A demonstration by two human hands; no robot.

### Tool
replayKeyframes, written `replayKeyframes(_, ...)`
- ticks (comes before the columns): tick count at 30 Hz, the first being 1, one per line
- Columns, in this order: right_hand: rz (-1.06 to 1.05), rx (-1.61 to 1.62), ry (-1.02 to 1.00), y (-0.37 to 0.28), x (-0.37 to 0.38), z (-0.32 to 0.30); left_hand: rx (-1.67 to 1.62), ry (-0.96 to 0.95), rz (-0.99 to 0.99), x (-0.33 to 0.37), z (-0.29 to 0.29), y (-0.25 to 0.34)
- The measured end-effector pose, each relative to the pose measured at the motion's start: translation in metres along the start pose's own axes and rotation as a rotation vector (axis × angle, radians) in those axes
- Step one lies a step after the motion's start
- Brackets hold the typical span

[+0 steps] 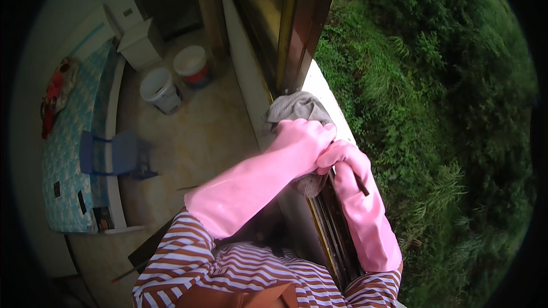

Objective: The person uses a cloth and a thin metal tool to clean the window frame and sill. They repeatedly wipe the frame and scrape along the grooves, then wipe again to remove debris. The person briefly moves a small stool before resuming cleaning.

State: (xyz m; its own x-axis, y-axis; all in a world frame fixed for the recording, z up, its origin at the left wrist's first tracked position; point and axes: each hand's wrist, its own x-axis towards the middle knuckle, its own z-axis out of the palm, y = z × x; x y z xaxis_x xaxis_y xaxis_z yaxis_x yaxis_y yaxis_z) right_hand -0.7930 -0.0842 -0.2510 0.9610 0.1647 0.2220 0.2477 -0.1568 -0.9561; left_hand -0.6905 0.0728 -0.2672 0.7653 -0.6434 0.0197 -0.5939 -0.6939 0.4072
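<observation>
Both of my hands wear long pink rubber gloves and meet over the sill of an open window. My left hand (305,137) is closed on a grey cloth (297,105), which bunches up beyond the knuckles. More brownish-grey cloth (311,185) shows beneath the hands, above the window track (326,222). Close against the left, my right hand (347,158) is curled into a fist. A thin dark stick (362,185) sticks out from it along the wrist. The fingers hide the stick's other end and whatever it touches.
An open dark-framed window sash (291,28) stands just ahead. Green bushes (411,108) grow outside on the right. Indoors at left are a blue plastic chair (123,154), a white bucket (160,90), a red-banded bucket (192,66), a white cabinet (141,44) and a blue-patterned bed (74,154).
</observation>
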Motion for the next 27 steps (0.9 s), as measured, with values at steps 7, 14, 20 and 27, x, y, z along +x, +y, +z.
replayKeyframes(7, 0.037, 0.018, 0.030, -0.034, -0.026, 0.003, 0.025, 0.125, 0.150, -0.031, 0.017, 0.025)
replayKeyframes(14, 0.007, 0.324, 0.049, 0.042, 0.005, -0.015, 0.055, -0.087, -0.093, 0.010, -0.004, 0.020)
replayKeyframes(20, -0.168, 0.085, 0.018, -0.027, -0.045, -0.028, -0.069, 0.218, 0.267, -0.039, 0.030, 0.056)
replayKeyframes(27, 0.057, 0.138, 0.080, -0.024, -0.001, 0.005, 0.107, 0.385, 0.071, -0.019, 0.017, -0.002)
